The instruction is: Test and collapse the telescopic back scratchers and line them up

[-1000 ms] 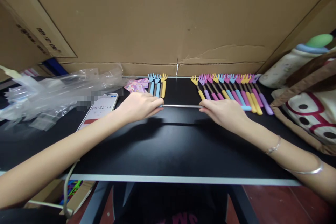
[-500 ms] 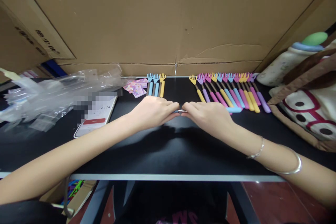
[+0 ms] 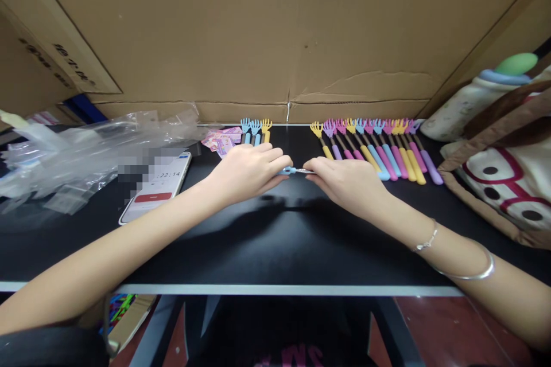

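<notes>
One blue-and-metal piece (image 3: 290,171) hangs above the desk (image 3: 241,261): left hand (image 3: 253,172) closed round its blue end, right hand (image 3: 349,184) pinching the metal. Three hand-headed sticks (image 3: 255,127) lie left, a longer row (image 3: 392,159) right; held one seems mid-work; which group is done, cannot tell.

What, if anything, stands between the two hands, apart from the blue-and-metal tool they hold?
Nothing visible does. The blue-and-metal tool alone bridges the gap from left hand to right hand. The colourful scratchers lie behind the right hand, outside that gap.
</notes>
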Action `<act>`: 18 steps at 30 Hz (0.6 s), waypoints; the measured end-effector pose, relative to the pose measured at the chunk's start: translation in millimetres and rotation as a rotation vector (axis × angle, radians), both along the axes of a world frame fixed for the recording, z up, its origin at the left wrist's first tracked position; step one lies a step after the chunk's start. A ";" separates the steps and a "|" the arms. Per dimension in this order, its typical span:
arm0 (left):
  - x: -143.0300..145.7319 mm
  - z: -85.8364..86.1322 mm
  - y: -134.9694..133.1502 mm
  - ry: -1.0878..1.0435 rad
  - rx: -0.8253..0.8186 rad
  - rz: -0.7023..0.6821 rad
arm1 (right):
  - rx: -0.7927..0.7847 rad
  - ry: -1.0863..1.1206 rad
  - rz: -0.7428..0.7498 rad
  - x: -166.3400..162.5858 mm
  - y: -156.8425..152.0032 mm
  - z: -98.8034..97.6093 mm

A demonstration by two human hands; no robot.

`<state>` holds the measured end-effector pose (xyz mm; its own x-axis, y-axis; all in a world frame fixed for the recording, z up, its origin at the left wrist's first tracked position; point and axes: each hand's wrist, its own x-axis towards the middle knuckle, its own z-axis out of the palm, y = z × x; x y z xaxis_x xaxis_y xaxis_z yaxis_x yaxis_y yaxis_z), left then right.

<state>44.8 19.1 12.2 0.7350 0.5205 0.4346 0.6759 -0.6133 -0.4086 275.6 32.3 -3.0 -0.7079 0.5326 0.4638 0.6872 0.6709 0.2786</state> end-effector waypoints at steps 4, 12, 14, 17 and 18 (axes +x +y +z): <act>6.0 -3.9 -9.7 -0.053 -0.066 -0.001 | -0.067 0.041 0.041 0.7 -3.8 -6.6; 10.7 -4.0 -10.1 -0.090 0.033 0.001 | -0.215 0.092 -0.030 0.2 -7.2 -2.7; 12.7 -3.2 -9.2 -0.035 0.094 -0.009 | -0.279 0.064 -0.031 -2.5 -7.9 0.4; 16.0 -3.6 -10.0 0.044 0.133 -0.057 | -0.349 -0.010 -0.021 -8.8 -11.6 4.8; 16.3 -4.1 -10.1 0.048 0.131 -0.069 | -0.340 -0.037 -0.024 -10.4 -12.8 5.9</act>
